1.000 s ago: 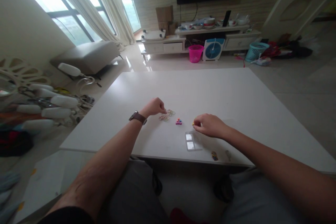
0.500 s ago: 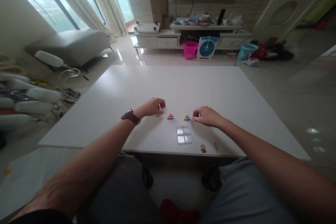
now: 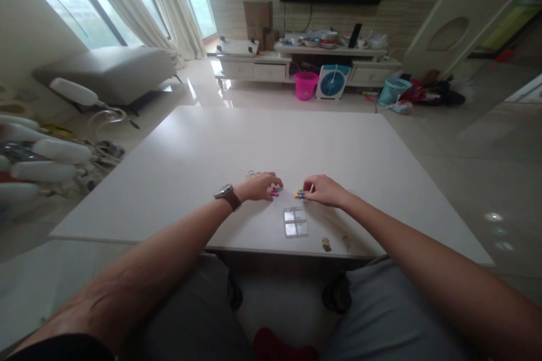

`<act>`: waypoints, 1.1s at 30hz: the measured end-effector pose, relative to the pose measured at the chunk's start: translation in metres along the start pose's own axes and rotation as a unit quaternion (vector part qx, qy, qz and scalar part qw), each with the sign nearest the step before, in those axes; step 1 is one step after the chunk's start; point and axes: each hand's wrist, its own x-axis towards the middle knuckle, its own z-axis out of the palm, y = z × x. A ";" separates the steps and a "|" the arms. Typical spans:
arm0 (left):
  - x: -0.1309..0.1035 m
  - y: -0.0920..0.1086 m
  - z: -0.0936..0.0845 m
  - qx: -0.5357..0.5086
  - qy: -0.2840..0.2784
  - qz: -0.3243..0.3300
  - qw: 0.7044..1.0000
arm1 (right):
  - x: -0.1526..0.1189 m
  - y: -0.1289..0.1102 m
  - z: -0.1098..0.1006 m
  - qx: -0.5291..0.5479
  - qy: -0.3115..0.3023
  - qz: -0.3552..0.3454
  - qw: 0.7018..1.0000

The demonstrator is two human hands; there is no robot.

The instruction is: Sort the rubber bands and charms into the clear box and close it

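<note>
My left hand (image 3: 263,185), with a brown-strapped wristwatch above it, reaches over a small cluster of pink, orange and blue pieces (image 3: 274,190). Its thumb and fingers are apart on either side of them. Close by on the right, my right hand (image 3: 324,189) has bent fingers, the tips apart at the edge of a second cluster of yellow, green and purple pieces (image 3: 300,194). The pieces are too small to name surely. Nearer me lies a clear case with four square compartments (image 3: 296,222). Several thin rings (image 3: 251,175) rest behind my left hand.
A yellow-and-blue cartoon figure (image 3: 326,245) and a small greyish item (image 3: 346,243) lie near the front edge of the white table (image 3: 322,141). Beyond it are a pink basket (image 3: 305,86), a box fan (image 3: 332,82) and a low cabinet (image 3: 241,70).
My left hand has moved right, from the rings to the pink cluster. My right hand has shifted slightly left and closer to the yellow-green cluster. The view has tilted a little.
</note>
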 end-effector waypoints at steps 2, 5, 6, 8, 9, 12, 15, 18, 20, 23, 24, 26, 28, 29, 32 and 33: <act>0.000 0.002 0.001 0.009 0.001 -0.005 1.000 | -0.002 -0.001 0.001 -0.005 0.003 -0.005 1.000; 0.000 0.003 0.002 0.002 -0.001 -0.014 1.000 | -0.005 0.001 0.004 -0.008 0.009 -0.014 1.000; 0.000 0.004 0.002 0.000 -0.002 -0.016 1.000 | -0.006 0.002 0.005 -0.005 0.010 -0.017 1.000; -0.001 0.003 0.002 -0.002 -0.004 -0.017 1.000 | -0.008 0.004 0.006 0.005 0.011 -0.020 1.000; -0.001 0.003 0.002 -0.003 -0.005 -0.017 1.000 | -0.008 0.005 0.006 0.011 0.011 -0.020 1.000; 0.000 0.001 0.002 -0.014 -0.006 -0.016 1.000 | -0.009 0.006 0.005 0.028 0.007 -0.018 0.999; 0.003 -0.001 0.001 -0.022 -0.006 -0.019 1.000 | -0.008 0.006 0.002 0.036 0.005 -0.014 0.999; 0.005 -0.002 0.002 -0.019 0.003 -0.023 1.000 | -0.006 0.006 0.001 0.038 0.008 -0.012 0.999; 0.007 -0.003 0.004 -0.014 0.007 -0.026 1.000 | -0.005 0.005 0.002 0.039 0.008 -0.016 0.999; 0.007 -0.004 0.005 -0.006 0.003 -0.028 1.000 | -0.006 0.004 0.002 0.036 0.007 -0.020 0.999; 0.006 -0.005 0.006 -0.005 0.002 -0.028 1.000 | -0.006 0.003 0.002 0.034 0.006 -0.021 0.999; 0.005 -0.005 0.005 -0.004 0.002 -0.027 1.000 | -0.008 0.002 0.002 0.029 0.005 -0.021 0.999; 0.004 -0.005 0.004 -0.008 0.005 -0.025 1.000 | -0.010 0.001 0.003 0.026 0.003 -0.021 0.999; 0.004 -0.005 0.003 -0.011 0.009 -0.024 1.000 | -0.011 0.001 0.003 0.026 0.002 -0.021 0.999; 0.002 -0.006 -0.001 -0.021 0.027 -0.021 0.999 | -0.013 0.001 0.003 0.022 0.000 -0.020 1.000; 0.002 -0.007 -0.002 -0.025 0.030 -0.020 0.999 | -0.013 0.001 0.003 0.020 0.001 -0.020 1.000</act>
